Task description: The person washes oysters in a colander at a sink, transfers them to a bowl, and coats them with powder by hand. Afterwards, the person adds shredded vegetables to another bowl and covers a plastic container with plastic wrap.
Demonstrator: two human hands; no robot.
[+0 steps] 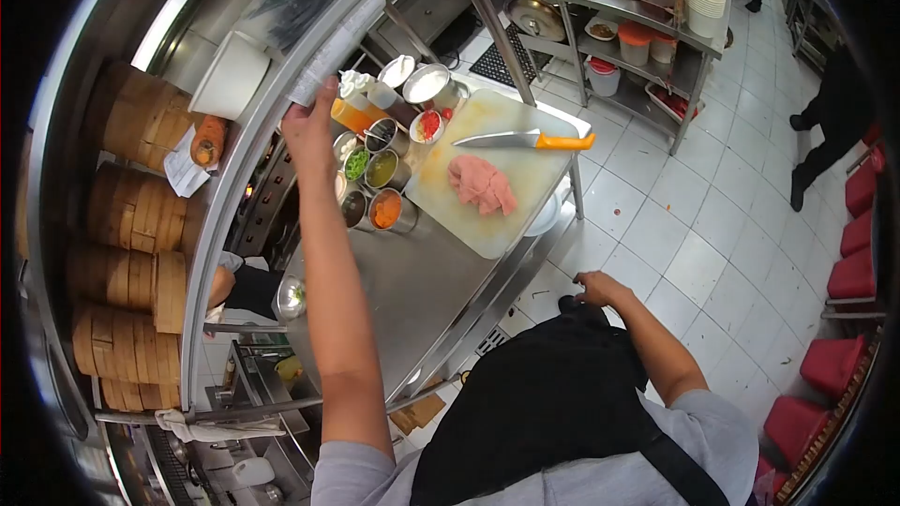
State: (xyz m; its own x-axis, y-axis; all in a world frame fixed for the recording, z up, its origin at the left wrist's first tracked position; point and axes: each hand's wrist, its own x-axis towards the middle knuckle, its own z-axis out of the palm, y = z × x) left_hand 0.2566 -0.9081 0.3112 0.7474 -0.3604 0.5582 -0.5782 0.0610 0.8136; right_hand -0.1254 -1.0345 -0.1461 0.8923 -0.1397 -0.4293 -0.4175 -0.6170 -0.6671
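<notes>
My left hand point(309, 126) is raised to the metal shelf rail point(253, 117), its thumb and fingers closed on the lower end of a white paper slip point(309, 86) that lies along the rail. My right hand point(602, 289) hangs beside my black apron, fingers loosely apart and holding nothing. On the steel counter point(422, 272) rests a white cutting board point(497, 225) with a pile of sliced pink raw meat point(481, 184) and an orange-handled knife point(525, 141). Next to the board stand steel cups with chopped green onion point(356, 164) and an orange diced ingredient point(385, 210), plus squeeze bottles point(358, 114).
Bamboo steamers point(122, 272) stack on the left shelf beside a carrot point(208, 141) and a white tub point(230, 75). A steel rack point(647, 28) with containers stands across the tiled floor point(656, 215). Red stools point(834, 356) line the right. Other people are partly visible.
</notes>
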